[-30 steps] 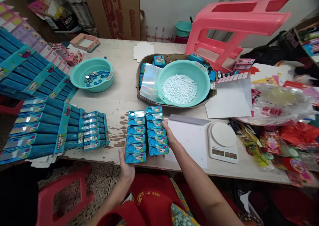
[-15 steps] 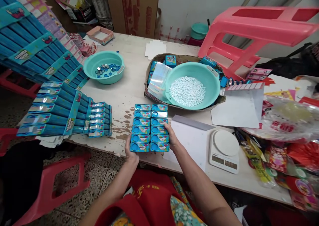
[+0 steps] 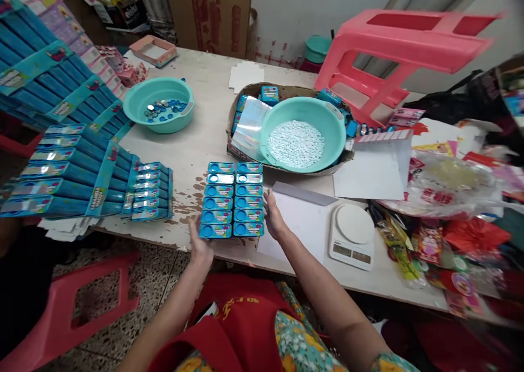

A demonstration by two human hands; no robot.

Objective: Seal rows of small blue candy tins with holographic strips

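Two side-by-side columns of small blue candy tins (image 3: 233, 202) rest on the worn table in front of me, each tin with a round spot at its left end. Beside the lower left corner of the columns is my left hand (image 3: 200, 245), its fingers stretched along the side and not wrapped round anything. On the other side, my right hand (image 3: 275, 219) is open, a small gap between its fingers and the tins. A sheet of white paper (image 3: 297, 227) lies under and beside my right wrist.
Left stand stacked blue display boxes (image 3: 94, 197) and a teal basin (image 3: 186, 122) with blue and silver discs. Behind the tins, a carton (image 3: 233, 149) bears a teal basin (image 3: 338, 126) of white candies. A kitchen scale (image 3: 354, 224), packaging (image 3: 446, 192) and a pink stool (image 3: 413, 39) are right.
My right hand has come off the tins and opened beside them. The left hand's hold has loosened at their left side. The whole view has shifted slightly.
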